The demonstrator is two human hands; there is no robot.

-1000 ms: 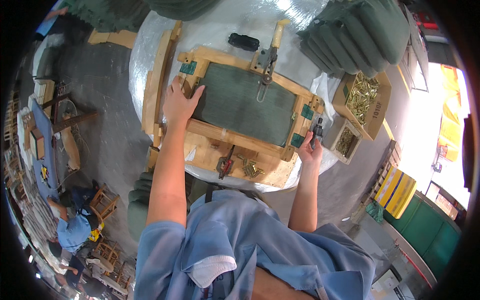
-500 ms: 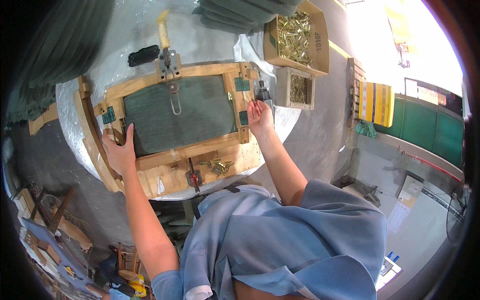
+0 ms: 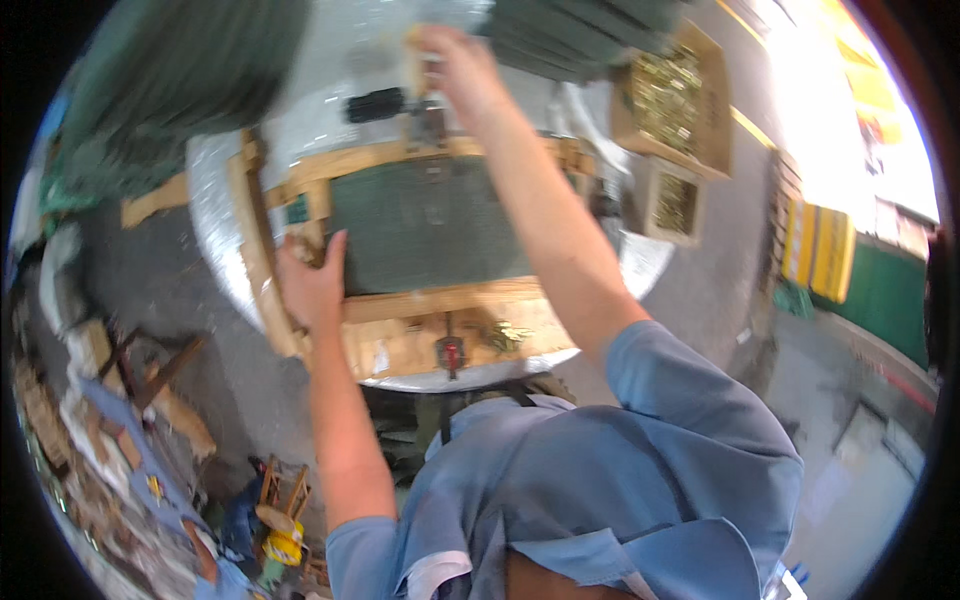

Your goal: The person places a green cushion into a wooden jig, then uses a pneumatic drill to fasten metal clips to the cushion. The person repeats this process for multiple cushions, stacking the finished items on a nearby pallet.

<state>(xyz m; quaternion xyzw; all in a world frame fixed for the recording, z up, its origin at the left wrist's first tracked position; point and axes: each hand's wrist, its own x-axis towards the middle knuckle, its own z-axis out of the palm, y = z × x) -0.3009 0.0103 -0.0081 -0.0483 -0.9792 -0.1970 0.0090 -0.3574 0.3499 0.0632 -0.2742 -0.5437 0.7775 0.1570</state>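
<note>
A dark green panel (image 3: 425,230) lies inside a wooden frame jig (image 3: 440,302) on a wrapped round table. My left hand (image 3: 312,285) rests at the jig's left end, thumb spread toward the panel and the other fingers on the wood. Beyond the jig's far rail, my right hand (image 3: 458,72) is closed round the pale yellow handle (image 3: 415,62) of a toggle clamp (image 3: 427,125); motion blurs its fingers. At the near side sits a second clamp (image 3: 450,353) with a red handle, beside a small pile of brass-coloured pieces (image 3: 510,335).
Stacks of dark green panels (image 3: 190,85) stand far left and far centre (image 3: 575,35). On the right are a cardboard box (image 3: 714,110) of brass-coloured parts and a smaller box (image 3: 646,200) of metal bits. A black object (image 3: 375,106) lies past the jig. Yellow packages (image 3: 820,250) stand farther right.
My right hand has left the jig's right end and reached forward and left onto the clamp handle. My left hand stays at the left end. The whole view has shifted.
</note>
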